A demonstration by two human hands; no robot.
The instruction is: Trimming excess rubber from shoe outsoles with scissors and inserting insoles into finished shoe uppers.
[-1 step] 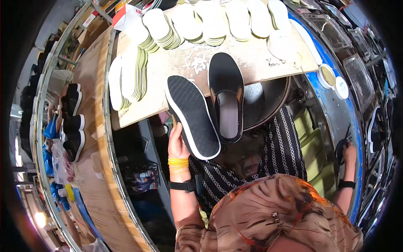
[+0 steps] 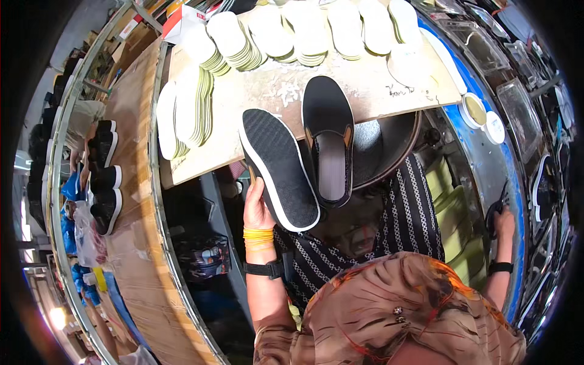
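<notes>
My left hand (image 2: 258, 210) is closed on the side of a black shoe (image 2: 278, 164) with a white edge, its dark patterned sole facing up. Beside it on the right lies the other black slip-on shoe (image 2: 329, 109), opening upward, grey insole showing; its toe rests on the pale board (image 2: 237, 115) and its heel hangs past the near edge. Far to the right, above the blue-edged grey bench, my right hand (image 2: 504, 222) has its fingers curled at a slim dark thing (image 2: 494, 213) whose kind I cannot make out.
Stacks of white-topped insoles (image 2: 231, 36) line the board's far and left sides, with white scraps (image 2: 289, 93) between. An open tub (image 2: 472, 111) and its white lid (image 2: 494, 127) sit on the right bench. More black shoes (image 2: 107, 210) stand on the left shelf.
My right hand and the dark thing have shifted very slightly. The left hand and both shoes look the same.
</notes>
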